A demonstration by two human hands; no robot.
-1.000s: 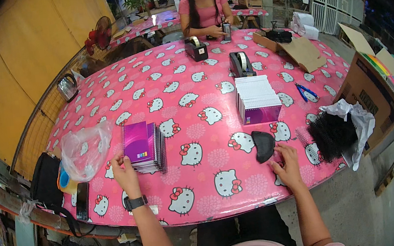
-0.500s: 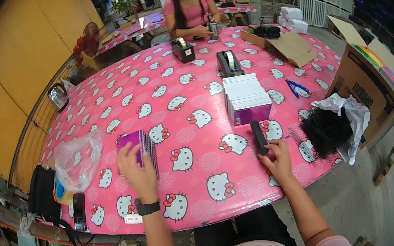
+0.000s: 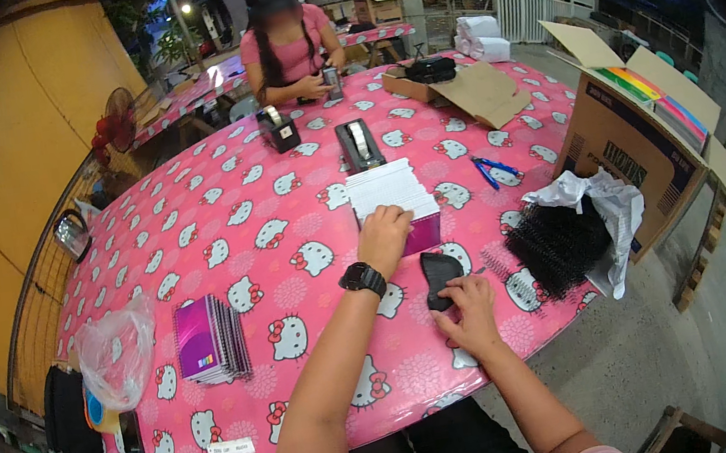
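Note:
My left hand (image 3: 383, 240), with a black watch at its wrist, reaches across to the front of a row of upright white-paged booklets (image 3: 390, 188) with purple covers. Its fingers bend over the front booklet's top edge; the fingertips are partly hidden. My right hand (image 3: 470, 311) is closed on the near end of a black oblong object (image 3: 439, 273) lying on the table; its exact kind does not show. To the left, a stack of purple spiral notebooks (image 3: 199, 341) lies untouched, coils toward the right.
Black plastic coils (image 3: 558, 247) and crumpled white paper (image 3: 623, 215) lie at the right, before a large cardboard box (image 3: 624, 155). Blue-handled pliers (image 3: 493, 173) and tape dispensers (image 3: 359, 146) are farther back. A plastic bag (image 3: 117, 346) lies left. Another person (image 3: 290, 53) works across the table.
My left hand has left the spiral notebook stack and moved right to the white-paged booklets. My right hand stays at the black object, which now shows a broader side. The view has shifted right.

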